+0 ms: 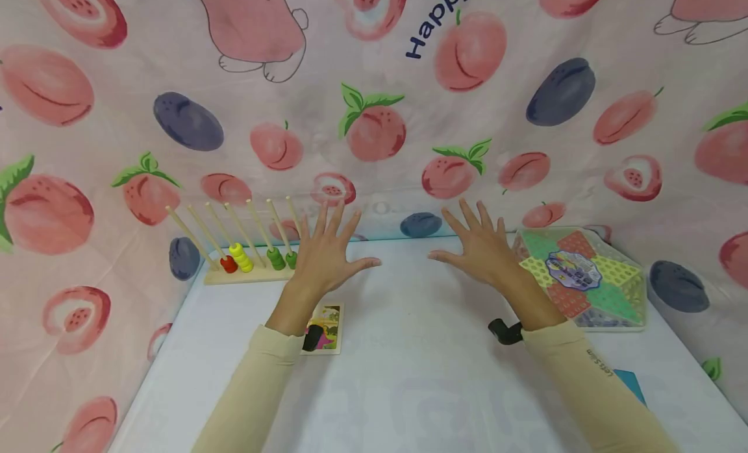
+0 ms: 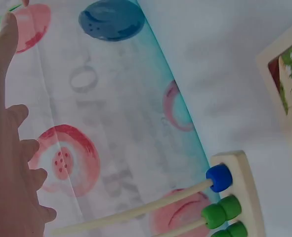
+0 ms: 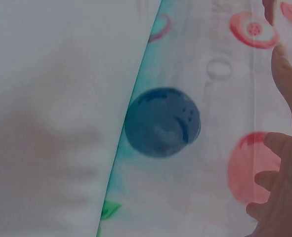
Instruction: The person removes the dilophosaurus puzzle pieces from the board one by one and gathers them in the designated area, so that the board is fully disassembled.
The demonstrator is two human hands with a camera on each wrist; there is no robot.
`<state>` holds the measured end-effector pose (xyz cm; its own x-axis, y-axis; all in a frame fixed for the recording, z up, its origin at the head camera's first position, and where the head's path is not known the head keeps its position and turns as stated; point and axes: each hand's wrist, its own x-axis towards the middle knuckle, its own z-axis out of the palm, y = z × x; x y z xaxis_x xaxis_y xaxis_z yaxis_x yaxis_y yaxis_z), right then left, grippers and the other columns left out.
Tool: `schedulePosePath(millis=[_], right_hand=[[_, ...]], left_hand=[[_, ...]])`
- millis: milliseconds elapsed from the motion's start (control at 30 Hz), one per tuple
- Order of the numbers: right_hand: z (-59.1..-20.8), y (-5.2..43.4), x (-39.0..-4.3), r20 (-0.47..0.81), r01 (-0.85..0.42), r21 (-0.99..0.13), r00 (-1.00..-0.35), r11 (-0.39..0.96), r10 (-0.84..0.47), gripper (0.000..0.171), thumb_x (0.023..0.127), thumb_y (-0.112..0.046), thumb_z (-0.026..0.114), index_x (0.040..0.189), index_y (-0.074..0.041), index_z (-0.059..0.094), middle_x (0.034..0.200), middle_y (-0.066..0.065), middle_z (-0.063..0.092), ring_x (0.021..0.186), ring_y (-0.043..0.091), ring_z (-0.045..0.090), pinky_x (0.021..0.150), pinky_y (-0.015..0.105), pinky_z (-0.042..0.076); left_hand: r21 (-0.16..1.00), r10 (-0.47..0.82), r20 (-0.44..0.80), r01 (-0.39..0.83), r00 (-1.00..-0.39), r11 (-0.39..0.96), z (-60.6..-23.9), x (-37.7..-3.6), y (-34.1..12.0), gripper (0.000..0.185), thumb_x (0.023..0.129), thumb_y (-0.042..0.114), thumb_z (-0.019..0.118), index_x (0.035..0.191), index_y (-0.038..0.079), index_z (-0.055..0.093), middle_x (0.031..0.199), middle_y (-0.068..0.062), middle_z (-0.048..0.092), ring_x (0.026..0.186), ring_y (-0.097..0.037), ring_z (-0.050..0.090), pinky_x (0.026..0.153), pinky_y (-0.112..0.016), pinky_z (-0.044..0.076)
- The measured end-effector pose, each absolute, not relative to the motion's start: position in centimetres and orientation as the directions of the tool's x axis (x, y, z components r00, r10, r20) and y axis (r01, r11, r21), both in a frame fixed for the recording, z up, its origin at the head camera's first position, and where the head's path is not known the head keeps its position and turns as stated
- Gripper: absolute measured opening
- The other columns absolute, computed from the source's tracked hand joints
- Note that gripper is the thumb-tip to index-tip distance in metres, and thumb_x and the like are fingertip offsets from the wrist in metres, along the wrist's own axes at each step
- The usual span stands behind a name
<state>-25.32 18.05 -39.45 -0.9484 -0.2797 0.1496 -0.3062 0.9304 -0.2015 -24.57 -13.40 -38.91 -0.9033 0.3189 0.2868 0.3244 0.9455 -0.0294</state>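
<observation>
Fingers spread wide, my left hand is held up over the far left part of the table and holds nothing. It overlaps the right end of a wooden peg stand with red, yellow and green beads on its rods. In the left wrist view, a blue bead shows on the stand's end rod. Below my left wrist lies a framed picture puzzle, partly hidden by the wrist. My right hand, also spread and holding nothing, is raised just left of a clear plastic box with a colourful patterned lid.
The white table ends at a cloth backdrop printed with peaches and plums. A blue flat object peeks out beside the right sleeve. Each wrist wears a small black camera.
</observation>
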Motion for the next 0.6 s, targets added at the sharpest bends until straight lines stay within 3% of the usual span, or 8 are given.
schedulePosePath(millis=[233, 600], right_hand=[[-39.7, 15.0, -24.1, 0.15, -0.366, -0.177, -0.927, 0.913, -0.343, 0.1, 0.077, -0.085, 0.044, 0.156, -0.031, 0.017, 0.165, 0.011, 0.008, 0.15, 0.043, 0.003, 0.111, 0.073, 0.01], [-40.4, 9.2, -22.5, 0.216, -0.52, -0.251, -0.852, 0.817, -0.476, 0.095, 0.079, -0.082, 0.047, 0.155, -0.032, 0.023, 0.163, 0.005, 0.019, 0.149, 0.036, 0.018, 0.114, 0.064, 0.022]], left_hand=[[-0.028, 0.273, 0.275, 0.276, -0.922, 0.961, -39.4, -21.7, -14.4, 0.1, 0.073, 0.093, 0.031, 0.155, 0.039, 0.011, 0.165, -0.006, 0.011, 0.152, -0.036, 0.003, 0.117, -0.065, 0.002], [0.193, 0.139, 0.248, 0.19, -0.959, 0.963, -40.7, -17.4, -19.2, 0.096, 0.076, 0.084, 0.048, 0.155, 0.037, 0.021, 0.163, -0.01, 0.017, 0.149, -0.037, 0.015, 0.114, -0.07, 0.008]])
